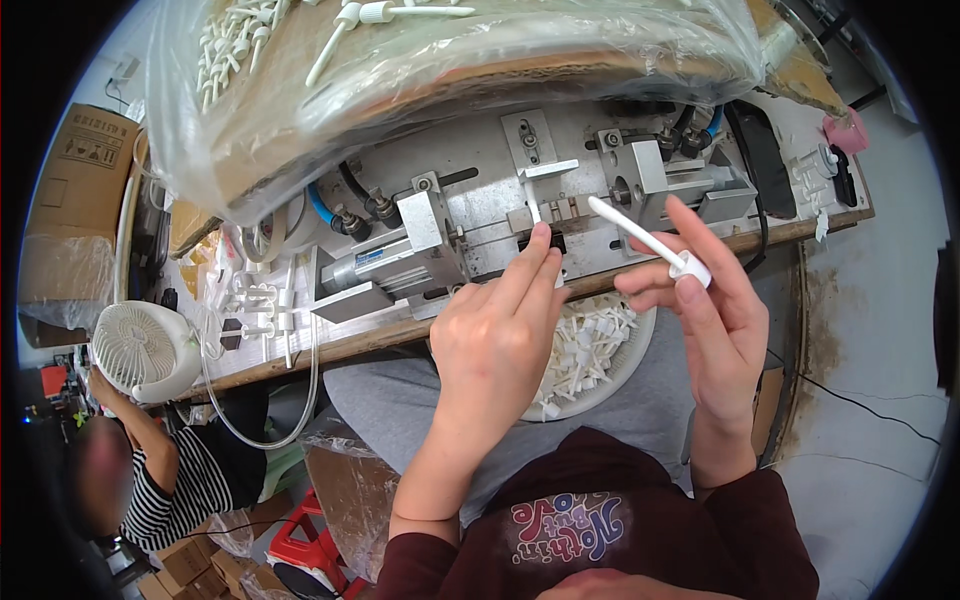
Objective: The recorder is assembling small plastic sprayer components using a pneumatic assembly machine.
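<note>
While the right hand holds one slender white plastic wand with a short cylindrical cap, thumb and fingers pinching the cap, the stem points up and leftward, apart from the bench fixture.

Left hand: forefinger and middle finger extended over the small grey metal centre block, tips at a narrow white stem-like piece; whether they grip it, cannot tell.

Flanking: silver metal left cylinder unit; silver metal right cylinder unit.

Below: round white plastic basin, holding many small white pieces.

Handling note, by judgement: grip by the cap, since the thin stem may flex; align stems squarely with the block; keep fingertips clear of both cylinder units.
</note>
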A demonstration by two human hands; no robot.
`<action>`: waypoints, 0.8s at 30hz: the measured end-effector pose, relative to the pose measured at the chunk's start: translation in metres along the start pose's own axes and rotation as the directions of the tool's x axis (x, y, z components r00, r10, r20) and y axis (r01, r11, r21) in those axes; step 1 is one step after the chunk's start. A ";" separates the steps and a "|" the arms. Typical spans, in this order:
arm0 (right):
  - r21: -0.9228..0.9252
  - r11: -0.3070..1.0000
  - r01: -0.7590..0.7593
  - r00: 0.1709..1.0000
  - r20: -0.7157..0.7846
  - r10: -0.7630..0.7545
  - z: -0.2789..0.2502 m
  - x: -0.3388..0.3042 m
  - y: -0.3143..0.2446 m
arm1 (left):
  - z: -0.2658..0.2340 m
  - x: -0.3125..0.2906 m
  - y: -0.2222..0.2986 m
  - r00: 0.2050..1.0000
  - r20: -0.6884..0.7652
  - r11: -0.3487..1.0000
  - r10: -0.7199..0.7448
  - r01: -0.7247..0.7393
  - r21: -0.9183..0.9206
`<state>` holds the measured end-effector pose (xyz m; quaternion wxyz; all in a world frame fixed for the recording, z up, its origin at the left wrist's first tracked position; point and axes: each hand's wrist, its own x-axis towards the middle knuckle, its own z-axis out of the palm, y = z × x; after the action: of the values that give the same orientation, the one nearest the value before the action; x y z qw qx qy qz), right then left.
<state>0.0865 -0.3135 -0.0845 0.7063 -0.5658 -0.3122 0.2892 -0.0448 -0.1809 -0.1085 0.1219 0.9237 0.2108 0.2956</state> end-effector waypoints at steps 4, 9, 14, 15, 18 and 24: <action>-0.068 0.993 0.096 0.992 -0.070 -0.100 -0.005 -0.002 0.008 | -0.029 -0.001 0.024 0.984 0.051 0.662 -0.169 0.152 -0.734; -0.114 0.993 0.024 0.985 -0.169 -0.043 0.005 -0.010 0.008 | -0.036 -0.009 0.060 0.996 0.040 -0.356 0.078 0.065 -0.932; -0.121 0.992 0.029 0.987 -0.156 -0.048 0.005 -0.016 0.017 | -0.033 -0.014 0.079 0.996 -0.047 -0.576 0.071 0.003 -0.818; -0.107 0.994 0.025 0.988 -0.150 -0.041 0.006 -0.016 0.018 | -0.031 -0.015 0.082 0.997 -0.053 -0.585 0.063 -0.006 -0.811; -0.077 0.997 0.009 0.988 -0.152 -0.021 0.007 -0.017 0.020 | -0.027 -0.015 0.088 0.996 -0.062 -0.610 0.061 -0.012 -0.792; -0.016 0.999 -0.029 0.992 -0.122 0.027 0.005 -0.018 0.020 | -0.023 -0.015 0.104 0.995 -0.091 -0.621 0.047 -0.043 -0.782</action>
<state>0.0701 -0.3203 -0.1059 0.7147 -0.5930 -0.2631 0.2612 -0.0359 -0.2770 -0.0613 0.8685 0.3034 -0.2216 0.3234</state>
